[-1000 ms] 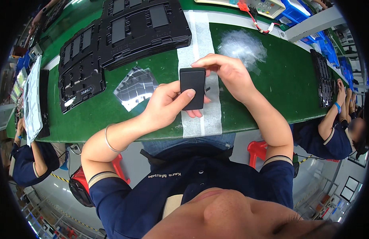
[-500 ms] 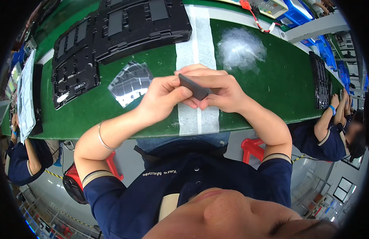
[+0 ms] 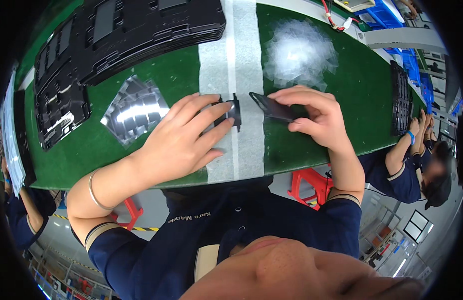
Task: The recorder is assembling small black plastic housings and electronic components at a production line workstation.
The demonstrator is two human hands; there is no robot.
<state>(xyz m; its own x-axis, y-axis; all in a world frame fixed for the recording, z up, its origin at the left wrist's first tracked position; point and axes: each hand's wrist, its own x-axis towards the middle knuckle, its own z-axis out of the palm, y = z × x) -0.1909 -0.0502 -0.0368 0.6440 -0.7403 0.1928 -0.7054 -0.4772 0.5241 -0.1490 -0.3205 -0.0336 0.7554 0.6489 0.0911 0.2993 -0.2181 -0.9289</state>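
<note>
Left hand (image 3: 184, 137) – fingers pinch small black part (image 3: 233, 111) | right hand (image 3: 316, 117) – grips flat black panel (image 3: 271, 107) | green desk (image 3: 351, 95)

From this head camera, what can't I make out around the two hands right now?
- Left hand: its fingers cover most of the small black part, so its shape and the grip are unclear.
- Right hand: it hides the far end of the flat black piece.
- Stacked black trays: cut off by the top edge.
</note>
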